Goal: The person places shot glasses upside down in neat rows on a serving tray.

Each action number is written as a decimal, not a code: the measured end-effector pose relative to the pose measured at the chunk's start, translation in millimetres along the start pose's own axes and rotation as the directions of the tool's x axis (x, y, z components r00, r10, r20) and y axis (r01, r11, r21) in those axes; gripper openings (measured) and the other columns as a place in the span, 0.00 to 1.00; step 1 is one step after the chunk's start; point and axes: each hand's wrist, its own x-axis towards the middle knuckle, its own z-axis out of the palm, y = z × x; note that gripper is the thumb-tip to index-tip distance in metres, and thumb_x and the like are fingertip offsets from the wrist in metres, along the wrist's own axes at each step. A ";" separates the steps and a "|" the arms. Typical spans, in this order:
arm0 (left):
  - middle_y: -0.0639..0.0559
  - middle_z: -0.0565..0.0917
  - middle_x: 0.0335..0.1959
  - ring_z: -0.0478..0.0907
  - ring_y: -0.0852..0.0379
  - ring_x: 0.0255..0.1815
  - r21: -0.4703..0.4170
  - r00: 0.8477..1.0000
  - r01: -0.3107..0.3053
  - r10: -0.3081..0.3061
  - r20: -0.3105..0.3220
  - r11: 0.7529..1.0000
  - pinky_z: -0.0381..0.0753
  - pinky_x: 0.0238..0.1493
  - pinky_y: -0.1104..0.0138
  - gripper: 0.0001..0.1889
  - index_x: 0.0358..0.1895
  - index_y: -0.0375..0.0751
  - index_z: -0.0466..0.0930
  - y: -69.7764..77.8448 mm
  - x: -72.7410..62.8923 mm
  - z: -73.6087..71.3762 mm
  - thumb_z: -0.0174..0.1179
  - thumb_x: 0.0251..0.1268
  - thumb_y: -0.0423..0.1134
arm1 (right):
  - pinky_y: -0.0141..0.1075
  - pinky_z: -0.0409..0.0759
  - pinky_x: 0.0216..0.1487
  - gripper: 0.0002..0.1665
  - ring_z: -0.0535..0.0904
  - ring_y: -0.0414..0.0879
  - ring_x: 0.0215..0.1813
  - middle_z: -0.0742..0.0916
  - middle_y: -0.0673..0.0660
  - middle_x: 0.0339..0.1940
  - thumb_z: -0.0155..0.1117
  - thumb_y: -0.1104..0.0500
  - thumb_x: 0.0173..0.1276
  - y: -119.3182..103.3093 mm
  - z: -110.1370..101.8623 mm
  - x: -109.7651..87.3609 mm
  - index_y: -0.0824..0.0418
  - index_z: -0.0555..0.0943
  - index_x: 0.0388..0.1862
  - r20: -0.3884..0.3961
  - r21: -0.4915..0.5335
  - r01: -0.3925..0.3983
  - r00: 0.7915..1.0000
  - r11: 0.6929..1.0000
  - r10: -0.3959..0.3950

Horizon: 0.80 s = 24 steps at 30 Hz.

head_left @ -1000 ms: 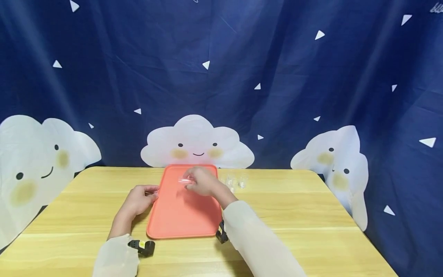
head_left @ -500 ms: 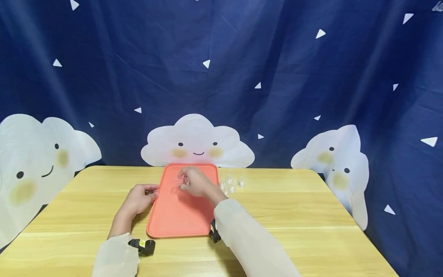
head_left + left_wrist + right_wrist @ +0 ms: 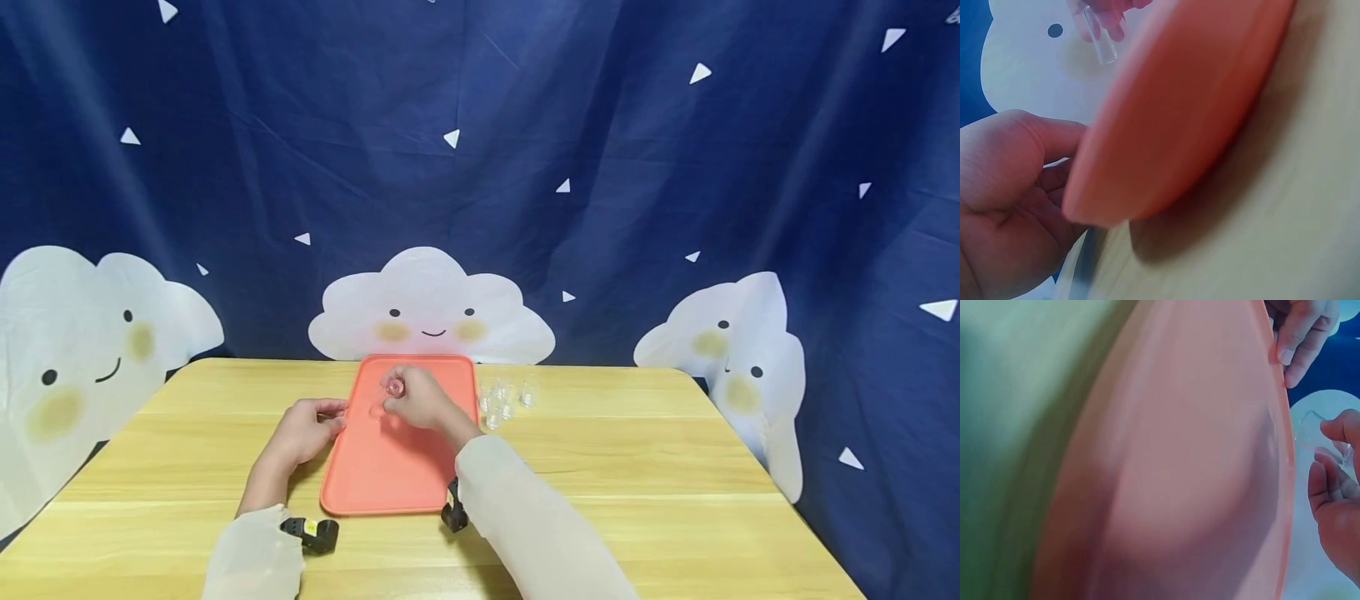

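An orange-red tray (image 3: pixel 390 479) lies on the wooden table. My left hand (image 3: pixel 302 433) holds the tray's left rim between thumb and fingers; in the left wrist view that hand (image 3: pixel 1010 194) is at the tray's edge (image 3: pixel 1172 125). Over the far half of the tray, my right hand (image 3: pixel 420 398) pinches a small clear drinking glass (image 3: pixel 395 387). The glass is tilted, its base end facing me and its open end pointing left. In the right wrist view, thumb and fingers curl round the glass (image 3: pixel 1310 428), at the frame's right edge.
Several small clear glasses (image 3: pixel 492 414) stand close together on the table (image 3: pixel 600 467), just right of the tray's far end. Behind the table's far edge hangs a dark blue curtain (image 3: pixel 600 167) with white clouds and triangles.
My right hand has moved slightly left over the tray and turned the glass, so its base now shows. The left hand has stayed at the tray's rim.
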 end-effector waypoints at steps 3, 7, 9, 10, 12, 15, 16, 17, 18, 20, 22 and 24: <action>0.36 0.85 0.55 0.83 0.43 0.52 -0.004 1.000 0.005 -0.005 -0.002 1.000 0.80 0.57 0.49 0.18 0.61 0.28 0.80 -0.2 0.0 0.1 0.58 0.73 0.32 | 0.28 0.73 0.43 0.08 0.72 0.38 0.38 0.76 0.48 0.29 0.67 0.70 0.63 -0.8 3.8 -0.5 0.64 0.76 0.35 -0.038 0.070 -0.048 0.998 0.996 0.051; 0.35 0.85 0.55 0.82 0.42 0.53 -0.002 1.000 0.007 -0.007 -0.004 1.000 0.80 0.57 0.48 0.18 0.61 0.28 0.80 0.2 -0.1 -0.1 0.58 0.73 0.32 | 0.28 0.71 0.36 0.08 0.72 0.38 0.33 0.77 0.48 0.28 0.68 0.71 0.63 -2.2 8.9 -1.2 0.63 0.78 0.35 -0.069 0.193 -0.101 0.991 0.976 0.116; 0.35 0.85 0.55 0.82 0.42 0.53 0.000 1.000 0.004 -0.004 -0.003 1.000 0.80 0.57 0.48 0.18 0.61 0.28 0.80 0.7 -0.4 -0.1 0.58 0.73 0.32 | 0.28 0.69 0.32 0.10 0.71 0.38 0.31 0.75 0.48 0.26 0.68 0.71 0.63 -2.3 11.4 -1.1 0.61 0.75 0.31 -0.079 0.227 -0.113 0.988 0.967 0.134; 0.35 0.85 0.55 0.82 0.42 0.53 -0.001 1.000 0.006 -0.006 -0.004 1.000 0.80 0.58 0.48 0.18 0.61 0.28 0.80 1.1 -0.6 0.0 0.58 0.73 0.32 | 0.28 0.69 0.31 0.12 0.70 0.38 0.30 0.75 0.47 0.26 0.68 0.71 0.63 -2.1 12.7 -0.8 0.60 0.74 0.29 -0.085 0.240 -0.116 0.986 0.964 0.140; 0.35 0.85 0.55 0.82 0.42 0.53 -0.003 1.000 0.008 -0.008 -0.006 1.000 0.80 0.57 0.48 0.18 0.61 0.28 0.80 1.6 -0.9 0.1 0.58 0.72 0.31 | 0.28 0.68 0.31 0.15 0.69 0.38 0.30 0.74 0.47 0.25 0.68 0.72 0.62 -1.3 15.2 -0.2 0.59 0.72 0.27 -0.093 0.253 -0.119 0.985 0.960 0.146; 0.35 0.85 0.55 0.82 0.42 0.52 0.001 1.000 0.004 -0.004 -0.004 1.000 0.80 0.56 0.48 0.18 0.61 0.27 0.80 2.7 -1.3 0.1 0.58 0.72 0.31 | 0.28 0.69 0.33 0.15 0.70 0.38 0.31 0.75 0.48 0.26 0.68 0.71 0.62 0.5 18.3 0.7 0.59 0.71 0.27 -0.094 0.271 -0.126 0.983 0.954 0.157; 0.35 0.85 0.55 0.82 0.43 0.52 0.000 1.000 0.005 -0.005 -0.005 1.000 0.80 0.56 0.48 0.18 0.61 0.27 0.80 3.3 -1.3 -0.1 0.58 0.72 0.31 | 0.28 0.70 0.34 0.14 0.71 0.38 0.32 0.77 0.49 0.28 0.69 0.71 0.63 1.2 19.3 1.0 0.61 0.72 0.28 -0.090 0.276 -0.128 0.983 0.953 0.159; 0.35 0.85 0.55 0.82 0.43 0.52 0.001 1.000 0.008 -0.008 -0.004 1.000 0.80 0.56 0.48 0.18 0.61 0.27 0.80 3.7 -1.3 0.0 0.58 0.72 0.31 | 0.28 0.71 0.35 0.12 0.72 0.37 0.33 0.79 0.51 0.29 0.70 0.70 0.63 1.9 20.2 1.3 0.63 0.74 0.29 -0.088 0.274 -0.128 0.984 0.953 0.157; 0.35 0.85 0.55 0.82 0.43 0.52 0.002 1.000 0.009 -0.009 -0.002 1.000 0.81 0.55 0.48 0.18 0.61 0.27 0.80 3.9 -1.2 0.0 0.58 0.72 0.31 | 0.27 0.72 0.36 0.10 0.73 0.37 0.34 0.81 0.52 0.31 0.71 0.70 0.63 2.4 20.8 1.6 0.64 0.76 0.31 -0.087 0.268 -0.126 0.984 0.955 0.155; 0.34 0.85 0.55 0.82 0.43 0.51 0.008 1.000 0.010 -0.010 -0.002 1.000 0.81 0.55 0.48 0.18 0.62 0.27 0.80 4.9 -1.4 0.2 0.58 0.72 0.31 | 0.26 0.73 0.37 0.08 0.74 0.36 0.34 0.82 0.53 0.33 0.72 0.69 0.62 3.1 22.1 2.5 0.67 0.79 0.35 -0.081 0.243 -0.122 0.986 0.962 0.145; 0.34 0.85 0.55 0.82 0.43 0.51 0.009 1.000 0.011 -0.011 -0.002 1.000 0.81 0.55 0.48 0.18 0.62 0.27 0.80 5.5 -1.3 0.4 0.58 0.72 0.31 | 0.26 0.74 0.36 0.09 0.74 0.36 0.33 0.83 0.52 0.32 0.73 0.68 0.62 3.3 23.1 3.4 0.68 0.82 0.38 -0.079 0.203 -0.108 0.989 0.973 0.127; 0.34 0.85 0.55 0.82 0.44 0.51 0.011 1.000 0.011 -0.011 -0.003 1.000 0.81 0.54 0.48 0.18 0.61 0.27 0.80 5.6 -1.0 0.3 0.59 0.72 0.31 | 0.25 0.73 0.36 0.08 0.73 0.35 0.32 0.81 0.49 0.29 0.74 0.67 0.62 3.2 23.7 4.0 0.67 0.82 0.37 -0.073 0.165 -0.104 0.990 0.981 0.118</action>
